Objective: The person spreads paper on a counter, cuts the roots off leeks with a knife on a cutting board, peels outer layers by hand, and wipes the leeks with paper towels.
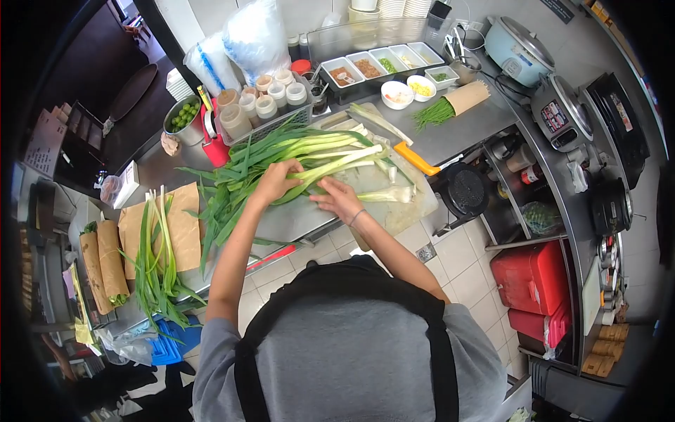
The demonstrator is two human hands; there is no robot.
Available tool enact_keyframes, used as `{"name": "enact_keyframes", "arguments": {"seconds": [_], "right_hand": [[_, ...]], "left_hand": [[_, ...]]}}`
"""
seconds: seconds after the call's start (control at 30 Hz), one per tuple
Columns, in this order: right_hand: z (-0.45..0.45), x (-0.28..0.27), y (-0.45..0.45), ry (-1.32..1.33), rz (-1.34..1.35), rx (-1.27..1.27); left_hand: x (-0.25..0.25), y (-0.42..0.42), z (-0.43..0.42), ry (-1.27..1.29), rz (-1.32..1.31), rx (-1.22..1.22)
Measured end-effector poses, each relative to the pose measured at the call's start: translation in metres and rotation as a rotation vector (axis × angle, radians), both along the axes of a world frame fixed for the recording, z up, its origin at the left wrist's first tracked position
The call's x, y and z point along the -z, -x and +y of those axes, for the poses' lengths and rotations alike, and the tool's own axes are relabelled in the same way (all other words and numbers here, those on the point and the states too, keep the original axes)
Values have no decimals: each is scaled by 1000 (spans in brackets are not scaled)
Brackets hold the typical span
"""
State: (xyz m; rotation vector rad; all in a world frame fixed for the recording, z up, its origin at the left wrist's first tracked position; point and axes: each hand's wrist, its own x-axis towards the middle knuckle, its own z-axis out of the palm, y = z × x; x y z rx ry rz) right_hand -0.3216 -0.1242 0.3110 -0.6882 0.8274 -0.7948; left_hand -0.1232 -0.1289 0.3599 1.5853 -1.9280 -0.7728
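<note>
While left hand (280, 183) grips leeks (335, 167) | axis crosswise | white ends (374, 152) point right

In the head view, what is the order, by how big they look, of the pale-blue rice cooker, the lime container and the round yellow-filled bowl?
1. Rice cooker
2. Lime container
3. Yellow-filled bowl

A commercial kitchen, with rice cookers (519, 53) and sauce bottles (266, 107).

Orange knife handle (416, 159); bright red bin (529, 278).
</note>
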Motion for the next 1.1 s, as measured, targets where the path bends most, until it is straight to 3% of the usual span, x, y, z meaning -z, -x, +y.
{"name": "enact_keyframes", "arguments": {"seconds": [0.03,0.17,0.27,0.47,0.63,0.87,1.1], "right_hand": [[-2,-8,-5,-53,-114,56],[-15,-9,-16,-8,-40,50],[-20,-5,-17,35,-33,40],[-28,-2,-5,42,-23,-11],[-18,-33,-21,45,8,-84],[-28,-17,-1,70,111,-90],[-46,-1,50,108,167,230]], "left_hand": [[-3,-2,-2,-51,35,-14],[-6,-7,-7,-90,122,43],[-18,-3,-4,-123,44,32],[9,-23,-13,-148,250,-64],[1,-14,-13,-121,213,-7],[7,-29,-16,-145,323,-41],[8,-35,-7,-147,198,-49]]}}
